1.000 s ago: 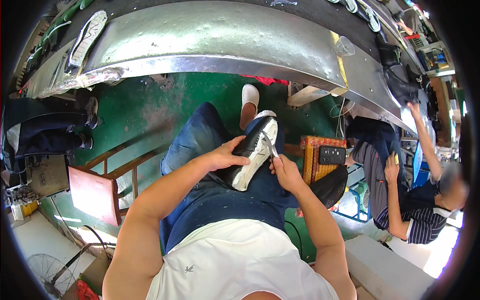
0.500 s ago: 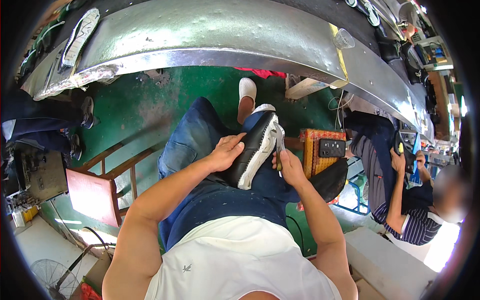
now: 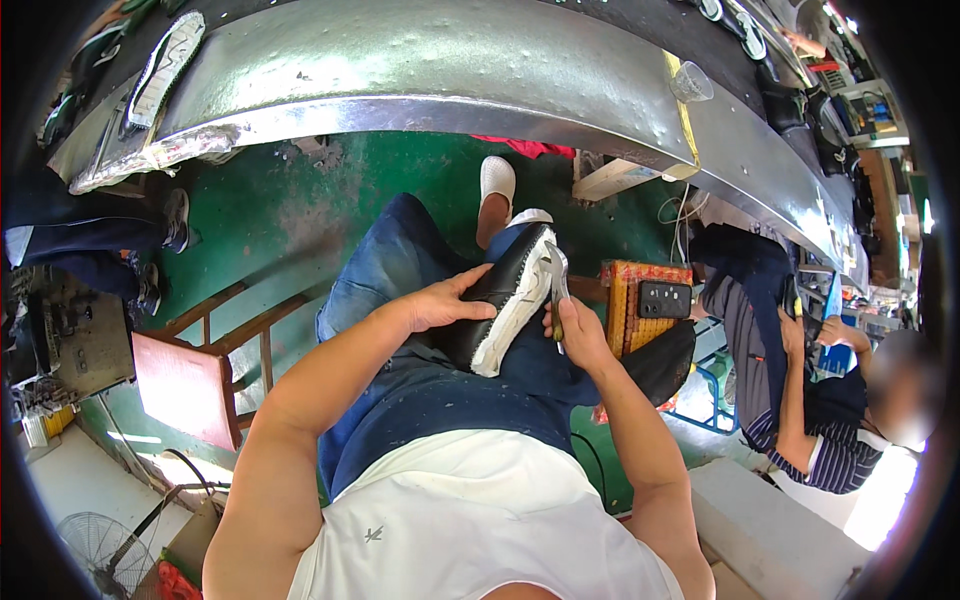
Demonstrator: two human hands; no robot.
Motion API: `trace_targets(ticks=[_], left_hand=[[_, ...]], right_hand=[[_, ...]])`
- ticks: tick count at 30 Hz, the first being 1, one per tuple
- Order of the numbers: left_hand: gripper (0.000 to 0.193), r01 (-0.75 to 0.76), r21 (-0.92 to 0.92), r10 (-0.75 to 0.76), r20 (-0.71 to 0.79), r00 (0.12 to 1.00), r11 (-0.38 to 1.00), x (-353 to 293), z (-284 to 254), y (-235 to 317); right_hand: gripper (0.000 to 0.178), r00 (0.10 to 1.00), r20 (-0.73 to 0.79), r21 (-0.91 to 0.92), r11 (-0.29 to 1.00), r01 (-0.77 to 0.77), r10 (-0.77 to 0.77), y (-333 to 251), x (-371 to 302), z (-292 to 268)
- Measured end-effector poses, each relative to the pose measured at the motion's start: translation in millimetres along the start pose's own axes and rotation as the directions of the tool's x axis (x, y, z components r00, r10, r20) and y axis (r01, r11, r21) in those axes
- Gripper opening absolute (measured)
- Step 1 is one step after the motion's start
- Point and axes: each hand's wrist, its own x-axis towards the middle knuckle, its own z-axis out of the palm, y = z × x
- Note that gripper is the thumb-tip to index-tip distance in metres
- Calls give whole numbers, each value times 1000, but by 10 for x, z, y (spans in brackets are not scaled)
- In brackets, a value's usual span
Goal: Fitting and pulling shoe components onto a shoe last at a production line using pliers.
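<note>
A black shoe [image 3: 486,308] with its white sole turned to the right lies across my lap, toe end pointing away. My left hand [image 3: 448,302] grips its upper from the left side, thumb stretched across the black surface and the fingers partly hidden behind it. In my right hand [image 3: 578,330] is a metal hand tool [image 3: 557,272] with a curved, pincer-like head, its fingers wrapped round the handle. The tool's head rests against or very near the edge of the white sole toward the toe; exact contact cannot be made out.
A metal bench [image 3: 430,65] spans the far side, with a white shoe sole [image 3: 165,70] at its left and a clear cup [image 3: 690,82] at its right. A black phone [image 3: 664,299] lies on a woven seat. A wooden stool [image 3: 185,385] stands left; a co-worker [image 3: 810,400] sits right.
My left hand has shifted its hold on the shoe, the thumb now lower and spread from the fingers. My right hand and the tool have barely moved. The co-worker's hands shifted slightly.
</note>
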Motion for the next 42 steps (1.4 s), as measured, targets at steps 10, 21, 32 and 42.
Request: trace_targets(ticks=[10,21,32,42], left_hand=[[90,43,-195,-43,4,999,980,-32,96,105],[91,84,-129,-86,-11,996,988,-43,160,164],[87,0,-186,1,7,1000,983,7,99,-47],[88,-47,-326,54,12,998,944,32,116,-48]], right_hand=[[31,973,163,-289,951,-112,165,-628,-419,-193],[47,925,191,-913,288,291,-329,-683,-549,-65],[23,963,200,-644,717,267,-180,-561,-462,-72],[30,945,326,-562,810,166,32,-633,-243,14]])
